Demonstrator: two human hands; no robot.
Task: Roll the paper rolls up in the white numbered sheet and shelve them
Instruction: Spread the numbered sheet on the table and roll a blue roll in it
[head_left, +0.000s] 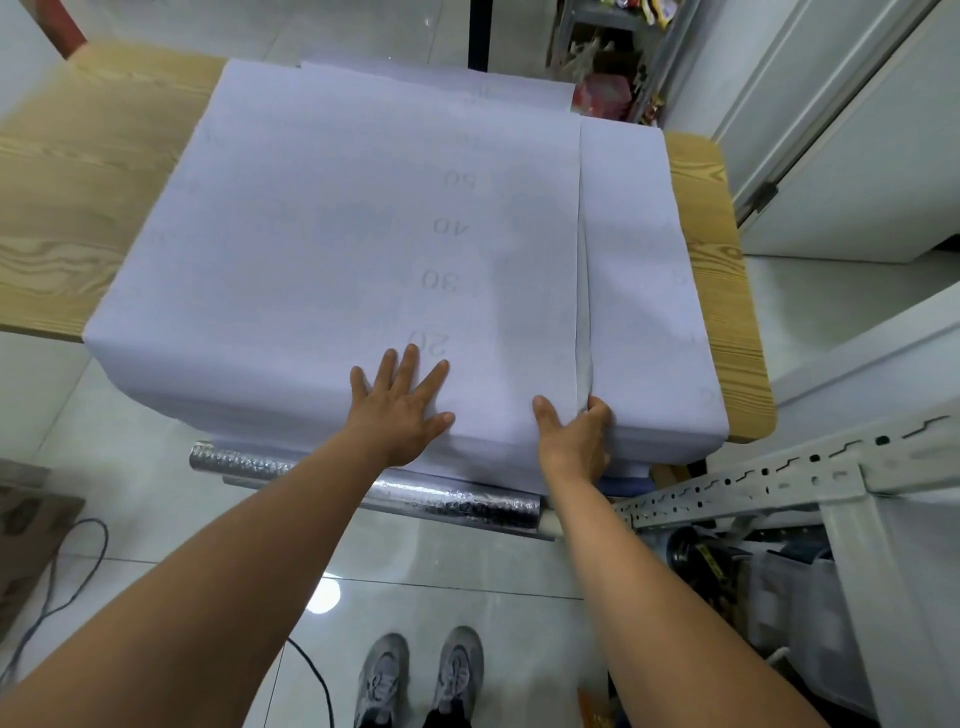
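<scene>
Now left hand (400, 410) flat on white numbered sheet (311, 234); right hand (576, 436) alongside pinches sheet edge.

I see a pale wood-grain tabletop (78, 171) standing on a glossy floor (156, 431) of light grey tiles, where a lamp shows as a bright round reflection (322, 597). Near right stands a slotted metal rack (779, 478), painted white. White doors (857, 130) fill the far right, and a cluttered shelf (613, 67) sits far behind. A grey cable (52, 587) trails over the near-left floor beside some cardboard (26, 525)
</scene>
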